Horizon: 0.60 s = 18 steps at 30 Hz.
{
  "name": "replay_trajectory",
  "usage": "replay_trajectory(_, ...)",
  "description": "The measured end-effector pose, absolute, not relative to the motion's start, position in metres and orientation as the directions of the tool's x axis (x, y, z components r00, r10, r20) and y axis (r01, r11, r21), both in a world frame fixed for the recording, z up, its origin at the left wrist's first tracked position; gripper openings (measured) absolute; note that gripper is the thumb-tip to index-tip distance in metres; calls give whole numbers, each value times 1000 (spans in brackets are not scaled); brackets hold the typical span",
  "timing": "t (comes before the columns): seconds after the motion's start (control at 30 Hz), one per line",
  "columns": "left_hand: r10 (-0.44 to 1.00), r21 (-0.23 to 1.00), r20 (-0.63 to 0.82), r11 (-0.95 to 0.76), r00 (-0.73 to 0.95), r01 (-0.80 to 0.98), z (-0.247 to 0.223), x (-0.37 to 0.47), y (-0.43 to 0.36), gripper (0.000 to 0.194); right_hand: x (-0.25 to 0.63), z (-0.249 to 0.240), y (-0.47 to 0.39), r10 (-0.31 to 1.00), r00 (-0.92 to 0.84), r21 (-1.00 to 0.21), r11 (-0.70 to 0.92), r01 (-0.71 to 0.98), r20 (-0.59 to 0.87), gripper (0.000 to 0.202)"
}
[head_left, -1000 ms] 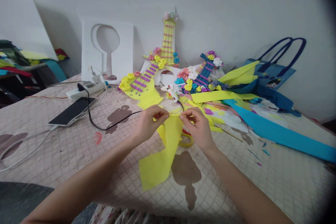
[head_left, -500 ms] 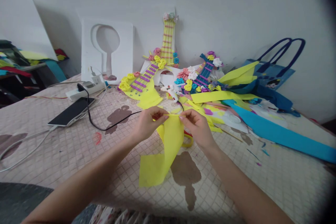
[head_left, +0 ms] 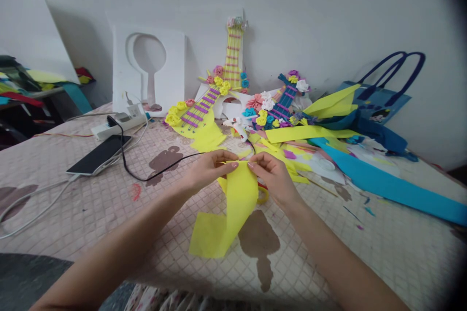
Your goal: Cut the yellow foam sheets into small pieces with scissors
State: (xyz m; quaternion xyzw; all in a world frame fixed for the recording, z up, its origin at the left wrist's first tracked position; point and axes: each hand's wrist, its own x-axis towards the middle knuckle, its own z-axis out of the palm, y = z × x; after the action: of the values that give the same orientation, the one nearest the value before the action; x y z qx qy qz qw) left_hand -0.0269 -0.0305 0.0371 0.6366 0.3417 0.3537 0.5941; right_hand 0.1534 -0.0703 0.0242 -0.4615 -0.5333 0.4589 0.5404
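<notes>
A strip of yellow crepe paper (head_left: 241, 199) hangs from my fingers, its lower end curled leftward over the table. My left hand (head_left: 213, 167) pinches the strip's top edge at the left corner, thumb in front. At the right corner of that edge, my right hand (head_left: 270, 172) pinches it between thumb and fingers. Behind the strip lie scissors with yellow and red handles (head_left: 262, 194), partly hidden. Just beyond my hands rests a white glue gun (head_left: 238, 129) with a black cord.
Flower-trimmed paper guitars (head_left: 200, 109) and a white board with a cutout (head_left: 175, 68) stand behind. Left are a phone (head_left: 98, 155) and a power strip (head_left: 118, 124). Paper scraps, a long blue strip (head_left: 386, 187) and a blue bag (head_left: 394, 107) lie right.
My left hand has shifted slightly right along the top edge, closer to my right hand. The top edge now tilts toward view, and the strip's lower end has swung slightly left.
</notes>
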Motion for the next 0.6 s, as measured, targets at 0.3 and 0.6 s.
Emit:
replay_trajectory(0.3, 860, 940, 182, -295, 478, 173, 27, -21, -32, 27, 149, 18, -71, 981, -54, -979, 189, 79, 186, 16)
replay_trajectory(0.6, 871, 923, 210, -327, 443, 204, 28, -22, -33, 24, 147, 21, -72, 986, -43, -984, 165, 72, 162, 24)
